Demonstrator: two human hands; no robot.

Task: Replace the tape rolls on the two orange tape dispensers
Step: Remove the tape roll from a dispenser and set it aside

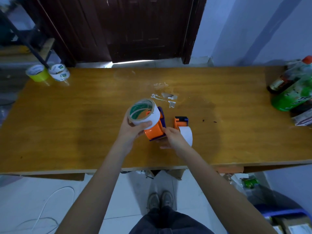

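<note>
Left hand: clamped on a white tape roll with a cardboard core, at the dispenser's top.
Right hand: fingers closed on the orange plastic dispenser, above the counter.
Second dispenser: on the glossy wooden counter, its white roll partly hidden by the right hand.
</note>
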